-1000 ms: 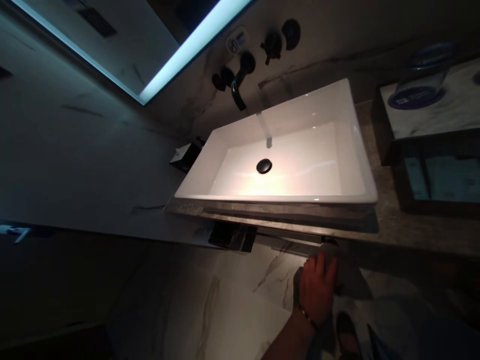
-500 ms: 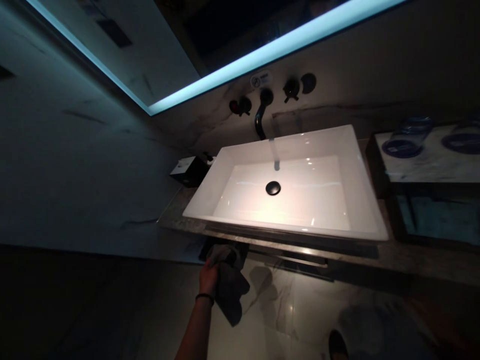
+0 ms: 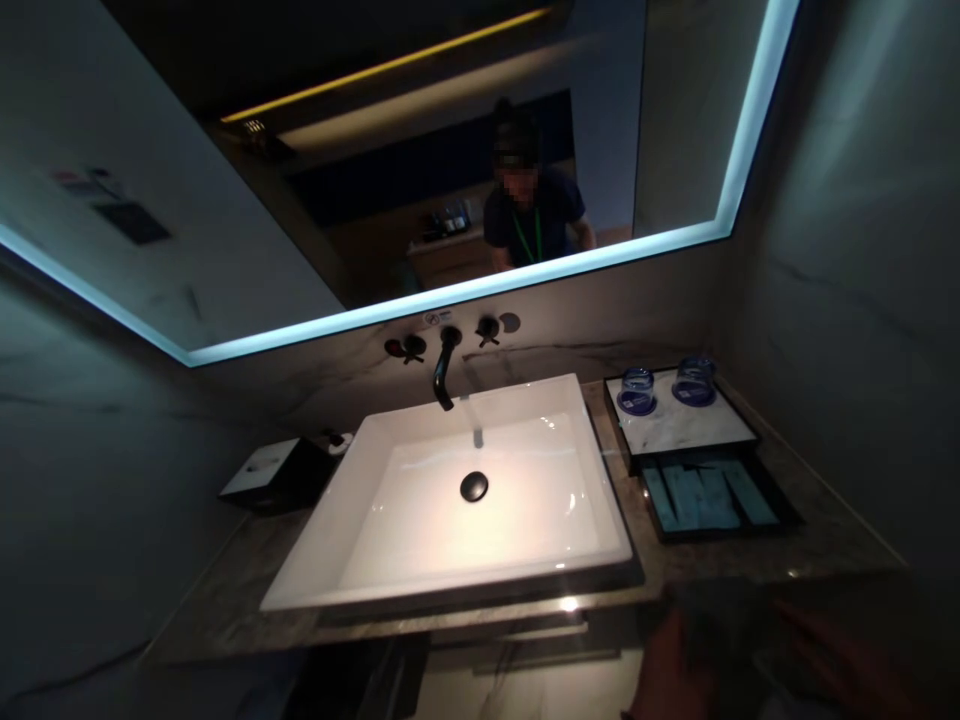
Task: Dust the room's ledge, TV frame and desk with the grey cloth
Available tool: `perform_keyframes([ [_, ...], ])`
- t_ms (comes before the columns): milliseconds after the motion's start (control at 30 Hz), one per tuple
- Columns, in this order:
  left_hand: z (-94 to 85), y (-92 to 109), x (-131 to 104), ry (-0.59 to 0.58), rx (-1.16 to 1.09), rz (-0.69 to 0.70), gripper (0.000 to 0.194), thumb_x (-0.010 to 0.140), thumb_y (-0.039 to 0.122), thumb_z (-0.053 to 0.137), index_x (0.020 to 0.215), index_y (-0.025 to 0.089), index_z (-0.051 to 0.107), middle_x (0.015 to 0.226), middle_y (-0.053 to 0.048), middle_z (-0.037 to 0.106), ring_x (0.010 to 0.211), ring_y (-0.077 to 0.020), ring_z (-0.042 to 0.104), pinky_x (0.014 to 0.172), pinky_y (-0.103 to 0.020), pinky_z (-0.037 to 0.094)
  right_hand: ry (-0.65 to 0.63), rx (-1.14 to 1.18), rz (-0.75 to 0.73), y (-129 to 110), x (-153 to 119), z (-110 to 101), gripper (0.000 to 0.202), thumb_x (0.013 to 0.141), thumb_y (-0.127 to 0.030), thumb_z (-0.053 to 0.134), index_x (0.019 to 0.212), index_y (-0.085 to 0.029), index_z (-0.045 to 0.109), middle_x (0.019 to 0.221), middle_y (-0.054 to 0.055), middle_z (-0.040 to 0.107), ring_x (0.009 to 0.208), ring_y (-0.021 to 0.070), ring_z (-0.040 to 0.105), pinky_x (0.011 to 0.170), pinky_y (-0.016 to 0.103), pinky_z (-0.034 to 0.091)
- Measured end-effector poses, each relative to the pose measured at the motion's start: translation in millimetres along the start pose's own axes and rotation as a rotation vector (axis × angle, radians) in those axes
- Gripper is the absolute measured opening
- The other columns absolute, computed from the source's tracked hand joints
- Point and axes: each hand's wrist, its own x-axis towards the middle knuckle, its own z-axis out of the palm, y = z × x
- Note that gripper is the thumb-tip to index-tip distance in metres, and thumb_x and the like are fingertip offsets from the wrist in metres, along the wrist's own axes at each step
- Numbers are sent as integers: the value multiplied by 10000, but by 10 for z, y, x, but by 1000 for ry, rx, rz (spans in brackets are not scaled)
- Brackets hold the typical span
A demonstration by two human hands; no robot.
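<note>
At the lower right, in deep shade below the counter's front edge, my left hand (image 3: 675, 665) is closed at a dark cloth (image 3: 724, 625). My right hand (image 3: 832, 645) is on the cloth's other side, dim and smeared, so its grip does not show clearly. Above and to the left of both hands is a white rectangular sink (image 3: 420, 540) with a black drain stopper (image 3: 474, 487). A black spout (image 3: 442, 375) juts from the wall over it.
A black tissue box (image 3: 274, 475) stands left of the sink. On the right, two glasses (image 3: 637, 390) sit on a marble-topped box, with a dark tray of pale blue packets (image 3: 705, 495) in front. A lit mirror (image 3: 465, 290) reflects a person.
My left hand has moved with the cloth from below the sink's left front to the lower right. My right hand shows beside it. The view has tilted up and swung right.
</note>
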Motion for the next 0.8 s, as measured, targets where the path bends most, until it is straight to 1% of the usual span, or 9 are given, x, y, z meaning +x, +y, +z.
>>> perform_keyframes([
  [67, 48, 305, 99, 26, 150, -61, 634, 684, 113, 549, 1314, 179, 562, 1292, -71, 634, 1235, -262, 558, 1091, -381, 412, -4, 85, 94, -99, 326, -286, 620, 775, -696, 459, 1099, -226, 702, 1152, 73, 650, 1073, 283, 616, 939, 426, 546],
  [167, -18, 735, 306, 260, 536, -75, 701, 701, 81, 497, 1394, 185, 469, 1399, -94, 542, 1311, -246, 484, 1128, -348, 370, 73, 144, 188, -310, 852, -675, 638, 765, -638, 458, 1157, -180, 664, 1173, 85, 639, 1113, 307, 590, 951, 451, 527],
  [233, -83, 1019, 535, 432, 828, -2, 748, 724, 66, 480, 1457, 173, 377, 1475, -121, 446, 1342, -255, 445, 1125, -347, 376, 107, 122, 149, -501, 1261, -888, 658, 785, -620, 432, 1205, -153, 628, 1162, 95, 645, 1077, 302, 607, 891, 423, 545],
  [300, -131, 1250, 848, 554, 1103, 24, 743, 763, 52, 452, 1488, 140, 317, 1498, -172, 389, 1273, -289, 507, 1038, -382, 466, 88, 38, 67, -725, 1727, -1064, 646, 843, -576, 368, 1267, -136, 580, 1129, 95, 659, 993, 268, 639, 837, 379, 551],
  [400, -153, 1397, 1358, 593, 1444, -130, 597, 841, 12, 327, 1428, 70, 419, 1426, -257, 437, 1140, -319, 583, 843, -415, 550, 50, -175, -83, -1058, 2494, -1256, 556, 936, -408, 294, 1380, -126, 476, 1184, 103, 625, 968, 220, 632, 816, 333, 535],
  [467, -134, 1396, 1609, 529, 1580, -247, 513, 874, 14, 301, 1327, 54, 538, 1352, -272, 499, 1134, -328, 579, 834, -423, 537, 42, -268, -168, -1219, 2986, -1320, 517, 947, -304, 354, 1431, -131, 413, 1311, 115, 536, 1129, 231, 550, 951, 341, 471],
  [600, -93, 1521, 1881, 362, 1600, -295, 377, 839, 183, 585, 1210, 127, 620, 1218, -205, 598, 1104, -341, 578, 871, -449, 498, -16, -444, -245, -1351, 3702, -1281, 642, 837, -177, 601, 1447, -138, 406, 1353, 156, 465, 1216, 315, 456, 1031, 407, 398],
  [667, -116, 1714, 2044, 341, 1554, -244, 377, 826, 215, 610, 1198, 154, 612, 1183, -164, 617, 1102, -324, 577, 877, -435, 494, -53, -521, -262, -1367, 3889, -1208, 671, 753, -112, 666, 1398, -133, 482, 1322, 174, 489, 1209, 343, 458, 1019, 420, 405],
  [800, -255, 2132, 2579, 444, 1511, -126, 381, 849, 171, 530, 1226, 133, 573, 1204, -142, 611, 1141, -296, 560, 924, -424, 491, -94, -628, -304, -1385, 4046, -1059, 669, 660, -38, 687, 1316, -105, 574, 1218, 190, 571, 1160, 328, 514, 990, 382, 437],
])
